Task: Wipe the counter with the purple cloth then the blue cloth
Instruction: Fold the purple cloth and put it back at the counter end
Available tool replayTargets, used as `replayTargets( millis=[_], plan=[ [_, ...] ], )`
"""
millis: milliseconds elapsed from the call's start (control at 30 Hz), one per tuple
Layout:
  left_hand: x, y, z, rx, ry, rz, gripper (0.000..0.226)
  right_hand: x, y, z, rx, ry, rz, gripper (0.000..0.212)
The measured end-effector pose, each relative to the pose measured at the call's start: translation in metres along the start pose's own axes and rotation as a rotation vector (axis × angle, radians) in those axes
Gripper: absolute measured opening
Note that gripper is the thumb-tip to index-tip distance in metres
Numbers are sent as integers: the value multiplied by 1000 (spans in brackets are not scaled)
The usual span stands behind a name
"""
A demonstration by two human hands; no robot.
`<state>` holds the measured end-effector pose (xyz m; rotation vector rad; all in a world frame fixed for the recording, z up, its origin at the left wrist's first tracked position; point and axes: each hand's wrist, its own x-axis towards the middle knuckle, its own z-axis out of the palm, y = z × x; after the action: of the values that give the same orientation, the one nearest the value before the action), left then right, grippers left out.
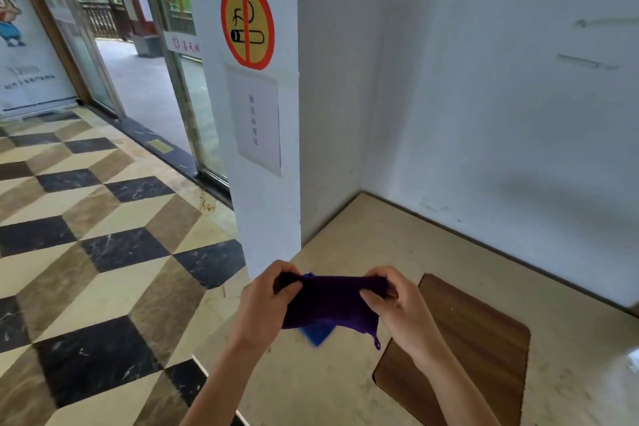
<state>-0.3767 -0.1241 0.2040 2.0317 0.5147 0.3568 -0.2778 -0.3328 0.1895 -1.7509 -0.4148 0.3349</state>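
Both hands hold the purple cloth (332, 301) stretched above the beige worktop (397, 252), the left hand (266, 301) at nine o'clock of it with its grip closed on one top corner, the right hand (397, 308) at three o'clock pinching the other. The blue cloth (316, 334) peeks out beneath the purple one at six o'clock. A brown wooden panel (477, 349) lies on the worktop just right of the right hand.
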Motion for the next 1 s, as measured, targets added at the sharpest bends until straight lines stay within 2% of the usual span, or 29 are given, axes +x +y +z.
replayTargets(
  millis=[233, 533, 867, 1000],
  plan=[
    [97, -26, 31, -40, -124, -8, 24, 73, 39, -1, -5, 111, 81, 19],
    [193, -59, 66, -154, -334, -150, 19, 141, 80, 5, 51, 225, 245, 21],
    [306, -122, 124, -333, -604, -319, 24, 203, 144, 30, 207, 389, 376, 48],
    [342, -144, 156, -393, -759, -384, 42, 230, 180, 29, 224, 415, 411, 55]
  ],
)
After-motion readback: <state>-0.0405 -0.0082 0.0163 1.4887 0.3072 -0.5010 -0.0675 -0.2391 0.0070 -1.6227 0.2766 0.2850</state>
